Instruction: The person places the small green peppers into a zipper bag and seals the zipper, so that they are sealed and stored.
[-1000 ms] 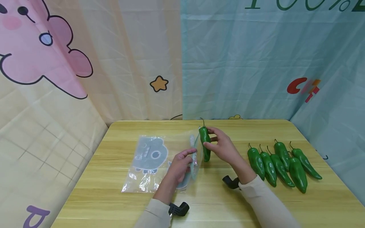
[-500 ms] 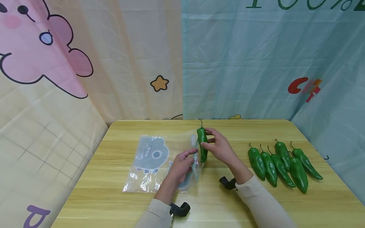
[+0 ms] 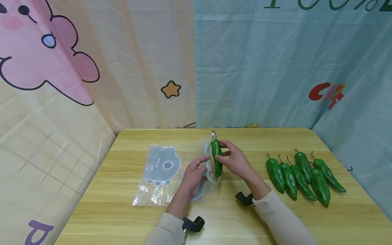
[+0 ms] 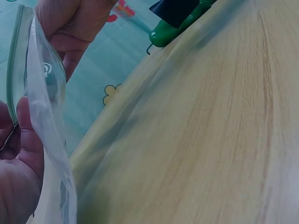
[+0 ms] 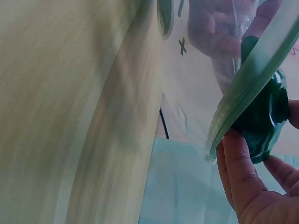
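Note:
A clear zip bag (image 3: 176,195) with a grey-blue cartoon print lies on the table, its mouth raised at the right end. My left hand (image 3: 193,177) pinches one side of that mouth by the green zip strip (image 4: 14,65). Upright at the opening is a green pepper (image 3: 216,158), stem up. The thumb and fingers of my right hand (image 3: 234,159) hold this pepper from its right side. In the right wrist view the bag's edge crosses in front of part of the pepper (image 5: 264,119); how deep it sits in the bag cannot be told.
Several more green peppers (image 3: 301,183) lie together on the right of the wooden table (image 3: 226,221). Patterned curtains (image 3: 254,68) hang behind and at the sides. A black wrist camera (image 3: 193,224) is strapped to each forearm.
My right hand has shifted slightly left and then down with the pepper, bringing it against the bag's mouth. The bag's far side has spread up behind the pepper's stem. The left hand barely moves.

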A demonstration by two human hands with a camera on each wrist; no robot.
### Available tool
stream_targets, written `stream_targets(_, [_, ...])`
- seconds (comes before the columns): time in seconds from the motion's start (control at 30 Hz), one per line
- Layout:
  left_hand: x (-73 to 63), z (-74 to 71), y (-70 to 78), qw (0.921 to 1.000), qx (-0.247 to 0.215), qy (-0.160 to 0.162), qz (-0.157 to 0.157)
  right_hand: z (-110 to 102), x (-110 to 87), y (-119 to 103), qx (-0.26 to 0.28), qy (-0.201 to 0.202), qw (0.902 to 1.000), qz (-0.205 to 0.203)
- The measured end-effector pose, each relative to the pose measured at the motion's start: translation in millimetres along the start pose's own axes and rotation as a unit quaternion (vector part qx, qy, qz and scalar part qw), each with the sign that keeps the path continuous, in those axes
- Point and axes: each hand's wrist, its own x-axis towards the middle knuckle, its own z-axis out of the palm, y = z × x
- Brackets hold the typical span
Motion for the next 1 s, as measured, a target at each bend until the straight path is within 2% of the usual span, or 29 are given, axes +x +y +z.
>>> stream_targets(0.37, [-2.0, 1.1, 6.8, 0.9995, -0.011, 0.027, 0.009, 2, -3.0, 3, -0.018, 0.0, 0.9998, 0.009])
stream_targets(0.67, [-3.4, 2.3, 5.0, 0.9993, -0.015, 0.032, 0.01, 6, -7.2, 8, -0.016, -0.004, 0.9992, 0.036])
stream_targets(1.0, [-3.6, 2.8, 6.4, 0.999, -0.014, 0.039, 0.016, 7, -6.4, 16, -0.03, -0.014, 0.9985, 0.043])
